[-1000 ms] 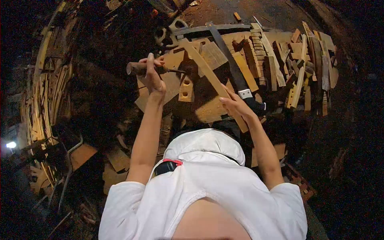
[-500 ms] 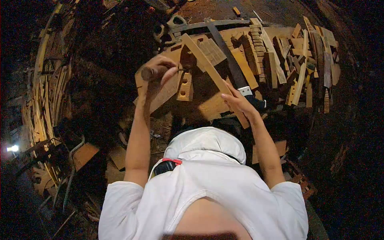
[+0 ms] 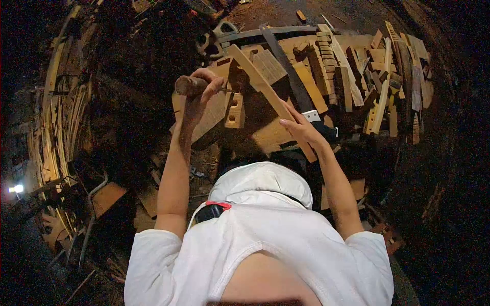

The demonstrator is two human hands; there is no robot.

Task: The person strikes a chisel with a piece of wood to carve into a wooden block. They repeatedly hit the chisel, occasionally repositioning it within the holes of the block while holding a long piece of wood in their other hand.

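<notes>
My left hand [image 3: 208,84] is wrapped round the handle of a wooden-handled tool [image 3: 190,85], whose thin metal shaft points right toward a block with round holes [image 3: 235,113]. In my right hand [image 3: 301,127] is the lower part of a long wooden strip [image 3: 265,89], which slants up and left across the bench. A handsaw [image 3: 286,64] with a black and white handle lies just right of the strip. Under the strip is a flat board [image 3: 269,66]. The tip of the tool is too small to make out.
Wooden pieces [image 3: 326,66] and slats [image 3: 383,92] crowd the bench on the right. A metal wheel [image 3: 224,29] stands behind the bench. Long thin sticks [image 3: 53,148] are piled at the far left, near a bent metal rod [image 3: 93,204].
The tool in my left hand has turned, so its handle now points left and its shaft shows. The upper end of the strip has shifted slightly left.
</notes>
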